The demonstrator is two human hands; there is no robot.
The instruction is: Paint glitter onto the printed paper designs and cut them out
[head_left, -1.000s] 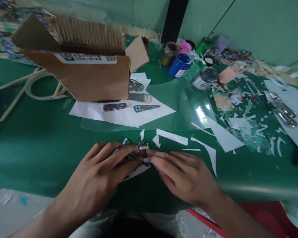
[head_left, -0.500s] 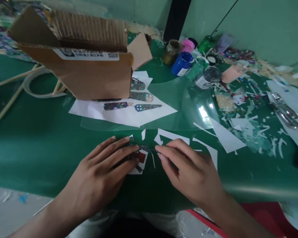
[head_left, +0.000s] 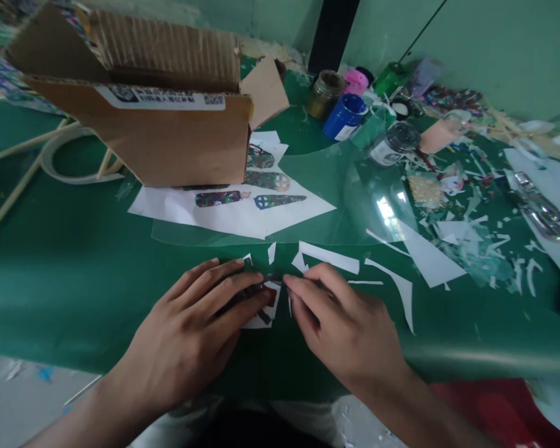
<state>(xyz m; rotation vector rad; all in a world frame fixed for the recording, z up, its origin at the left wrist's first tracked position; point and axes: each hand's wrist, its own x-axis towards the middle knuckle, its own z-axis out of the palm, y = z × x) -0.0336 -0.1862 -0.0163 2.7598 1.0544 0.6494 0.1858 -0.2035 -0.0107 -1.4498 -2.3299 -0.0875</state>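
Note:
My left hand [head_left: 191, 320] lies with its fingers stretched out over a small white paper piece [head_left: 257, 323] printed with red and dark shapes. Its fingertips press on the paper and on a dark patterned strip [head_left: 271, 278] at its upper edge. Most of the piece is hidden under the fingers. Just to the right, my right hand [head_left: 350, 317] is closed in a pinch, thumb and forefinger together at the strip's right end. What sits between those fingertips is too small and dark to make out. Paper offcuts [head_left: 329, 256] lie just beyond both hands.
A cardboard box [head_left: 182, 143] stands at the back left on a white sheet [head_left: 191, 221] with patterned cutouts. Under the sheet lies clear plastic film [head_left: 350, 230]. Paint jars [head_left: 345, 117], scraps [head_left: 485, 249] and a metal tool [head_left: 539, 205] lie to the right; a tape ring [head_left: 49, 155] is left.
My right hand has moved slightly left, its fingertips now closer to the left hand and the dark strip. My left hand stays almost where it was on the paper.

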